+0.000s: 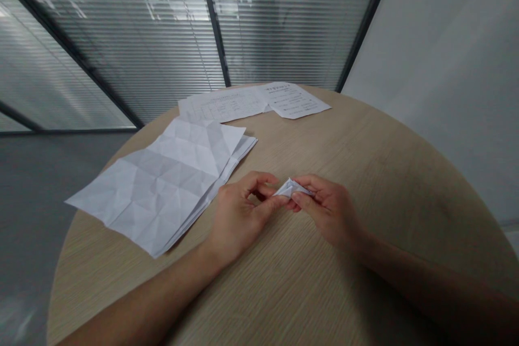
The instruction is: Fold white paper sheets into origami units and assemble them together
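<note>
A small folded piece of white paper (pixel 289 187) is held between my two hands above the round table, its peak pointing away from me. My left hand (pixel 247 205) pinches its left corner between thumb and fingers. On the other side, my right hand (pixel 326 205) grips the right part, the thumb pressed on the near face and the fingers behind. The fingers partly cover the paper, so its full shape is hidden. To the left of my left hand lies a large creased white sheet (pixel 162 178) on top of other paper.
Printed sheets (pixel 251 101) lie at the far edge of the round wooden table (pixel 389 173). Beyond it stand glass panels with blinds (pixel 284 27) in dark frames, and a pale wall (pixel 446 65) rises at the right.
</note>
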Demonstrator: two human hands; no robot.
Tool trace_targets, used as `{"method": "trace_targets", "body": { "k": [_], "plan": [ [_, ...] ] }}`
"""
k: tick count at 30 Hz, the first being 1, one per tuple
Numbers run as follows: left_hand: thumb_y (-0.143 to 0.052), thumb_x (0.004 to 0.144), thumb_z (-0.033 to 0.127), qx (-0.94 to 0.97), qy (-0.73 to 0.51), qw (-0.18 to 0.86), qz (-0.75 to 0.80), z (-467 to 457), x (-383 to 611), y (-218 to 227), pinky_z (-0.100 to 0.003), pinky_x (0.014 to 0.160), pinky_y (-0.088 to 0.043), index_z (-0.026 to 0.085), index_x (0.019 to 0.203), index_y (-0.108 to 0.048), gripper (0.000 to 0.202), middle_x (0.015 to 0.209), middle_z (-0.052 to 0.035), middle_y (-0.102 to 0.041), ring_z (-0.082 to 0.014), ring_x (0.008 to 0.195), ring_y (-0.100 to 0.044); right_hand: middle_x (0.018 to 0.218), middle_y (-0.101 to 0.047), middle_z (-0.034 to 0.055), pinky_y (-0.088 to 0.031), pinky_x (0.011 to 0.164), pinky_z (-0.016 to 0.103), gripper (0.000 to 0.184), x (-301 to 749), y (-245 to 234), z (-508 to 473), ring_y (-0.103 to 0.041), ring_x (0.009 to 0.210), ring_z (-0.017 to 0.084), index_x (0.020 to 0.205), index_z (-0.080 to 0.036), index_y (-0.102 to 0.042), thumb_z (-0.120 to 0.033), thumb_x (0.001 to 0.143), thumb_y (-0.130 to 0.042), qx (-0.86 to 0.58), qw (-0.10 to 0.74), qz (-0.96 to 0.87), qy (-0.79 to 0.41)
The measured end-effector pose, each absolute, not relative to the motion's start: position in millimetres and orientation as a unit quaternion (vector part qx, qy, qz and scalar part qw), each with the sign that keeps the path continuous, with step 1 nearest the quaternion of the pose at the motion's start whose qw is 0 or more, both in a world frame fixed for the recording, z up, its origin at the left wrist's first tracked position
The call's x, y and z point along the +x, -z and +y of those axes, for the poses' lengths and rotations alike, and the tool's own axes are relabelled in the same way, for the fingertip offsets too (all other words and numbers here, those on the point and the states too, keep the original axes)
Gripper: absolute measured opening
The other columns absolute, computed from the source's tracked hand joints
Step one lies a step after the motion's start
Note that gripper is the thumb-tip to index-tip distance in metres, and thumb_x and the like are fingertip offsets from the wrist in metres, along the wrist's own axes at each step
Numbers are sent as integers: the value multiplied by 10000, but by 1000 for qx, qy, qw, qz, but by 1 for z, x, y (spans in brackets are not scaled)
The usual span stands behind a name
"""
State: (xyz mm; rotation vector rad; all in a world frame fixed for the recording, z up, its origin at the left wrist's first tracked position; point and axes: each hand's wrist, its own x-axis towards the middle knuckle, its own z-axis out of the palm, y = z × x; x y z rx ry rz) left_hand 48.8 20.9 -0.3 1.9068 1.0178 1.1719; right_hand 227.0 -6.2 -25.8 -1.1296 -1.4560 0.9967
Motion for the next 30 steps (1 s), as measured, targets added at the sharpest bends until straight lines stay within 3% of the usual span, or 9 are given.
{"method": "trace_targets", "body": {
  "k": [3, 8, 12, 19, 25, 30],
  "plan": [
    [-700, 841, 179, 773, -403, 323, 369, 21, 48, -2, -183, 575, -455, 189, 960, -736, 124, 675, 40, -709, -90, 595, -617, 735, -714, 5, -546, 624, 242, 132, 227, 23, -7, -680, 650, 133, 941, -192, -699, -217, 876, -587, -473, 491, -608, -408],
    [-614, 887, 210, 802, -365, 304, 361, 22, 45, -3, -194, 544, -410, 176, 916, -733, 126, 669, 19, -656, -101, 604, -564, 691, -680, -3, -510, 586, 237, 65, 228, 27, -7, -629, 624, 130, 845, -194, -698, -231, 829, -647, -501, 473, -602, -403],
    [-595, 893, 233, 796, -358, 331, 360, 24, 45, -3, -194, 532, -404, 161, 851, -696, 131, 634, 24, -616, -98, 577, -537, 749, -687, 8, -497, 585, 247, 116, 229, 30, -6, -611, 649, 137, 883, -195, -695, -282, 807, -679, -488, 484, -593, -420],
    [-647, 884, 237, 812, -364, 293, 350, 22, 46, -1, -217, 634, -469, 161, 860, -713, 103, 742, -6, -710, -118, 675, -635, 688, -649, -18, -425, 553, 235, 42, 229, 22, -10, -571, 617, 124, 821, -203, -654, -229, 837, -625, -519, 438, -650, -340],
    [-651, 896, 243, 811, -363, 299, 348, 22, 44, -3, -199, 551, -434, 163, 775, -700, 154, 670, 9, -697, -102, 591, -609, 676, -669, -31, -421, 550, 215, 41, 229, 13, -12, -597, 588, 107, 820, -197, -642, -213, 857, -634, -512, 416, -695, -287],
    [-657, 903, 233, 830, -343, 285, 335, 25, 43, -1, -197, 592, -466, 175, 806, -722, 130, 719, 13, -738, -102, 626, -653, 750, -715, -12, -442, 610, 228, 48, 239, 16, -8, -645, 668, 126, 835, -198, -676, -166, 859, -651, -504, 377, -743, -228]
  ]
}}
